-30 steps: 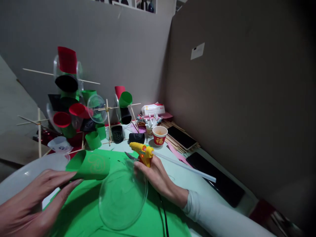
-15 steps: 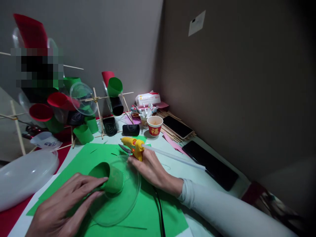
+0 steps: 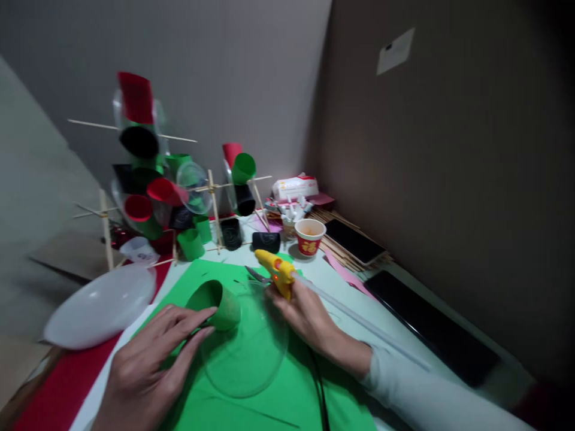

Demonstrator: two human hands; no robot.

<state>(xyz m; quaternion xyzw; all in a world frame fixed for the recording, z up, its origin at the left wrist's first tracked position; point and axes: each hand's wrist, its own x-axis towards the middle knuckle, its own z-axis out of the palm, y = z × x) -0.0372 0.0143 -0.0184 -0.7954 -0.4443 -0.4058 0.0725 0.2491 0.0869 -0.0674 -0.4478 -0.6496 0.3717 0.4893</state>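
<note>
My left hand (image 3: 148, 365) holds a green paper tube (image 3: 215, 304) by its side, pressing it onto the edge of a clear plastic lid (image 3: 245, 347) that lies on a green paper sheet (image 3: 278, 395). My right hand (image 3: 308, 314) grips a yellow hot glue gun (image 3: 276, 270) with a lit red lamp; its nozzle points left and a long clear glue stick (image 3: 359, 320) sticks out behind. The gun's nozzle is a little right of the tube, not touching it.
Behind stands a structure of wooden sticks, clear lids and red, green and black paper tubes (image 3: 153, 179). A white bowl (image 3: 101, 305) lies at left, a red paper cup (image 3: 309, 236) at the back, scissors (image 3: 257, 275) by the gun, phones (image 3: 431, 326) at right.
My left hand brought the green tube from the left down onto the clear lid. The right hand kept the glue gun beside the lid. The camera view shifted.
</note>
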